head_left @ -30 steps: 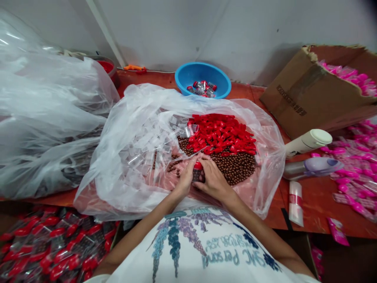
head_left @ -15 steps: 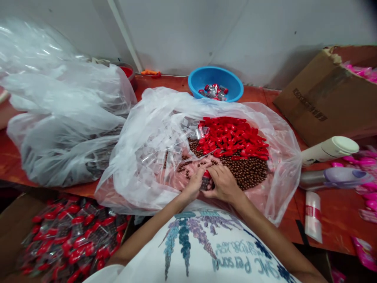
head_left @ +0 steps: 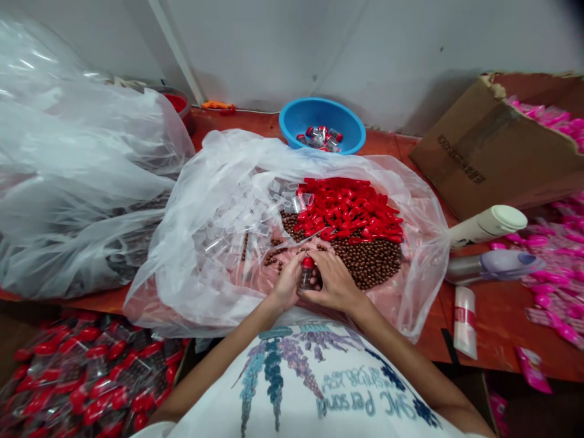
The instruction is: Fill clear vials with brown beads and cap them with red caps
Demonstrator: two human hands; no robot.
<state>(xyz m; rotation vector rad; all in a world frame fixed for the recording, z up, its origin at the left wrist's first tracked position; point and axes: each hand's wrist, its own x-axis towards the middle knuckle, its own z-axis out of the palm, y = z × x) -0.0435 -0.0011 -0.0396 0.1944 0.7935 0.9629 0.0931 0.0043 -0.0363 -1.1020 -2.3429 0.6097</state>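
Between my two hands is a small clear plastic bottle with a red cap and brown beads inside. My left hand grips it from the left, fingers closed. My right hand is curled round its right side, fingers over the red top. Behind and right of my hands lie brown beads, with a heap of red plastic caps beyond them. To the left, clear plastic tubes are piled up. All of these rest on a spread clear plastic bag.
A blue basin with several filled bottles stands at the back. Full plastic bags bulge at the left. Below left, a box holds many red-capped bottles. At right are a carton, a white tumbler and pink items.
The view has shifted, so the table's things sit a little further left. My hands keep hold of the bottle, which now stands more upright with its red cap showing between my fingers.
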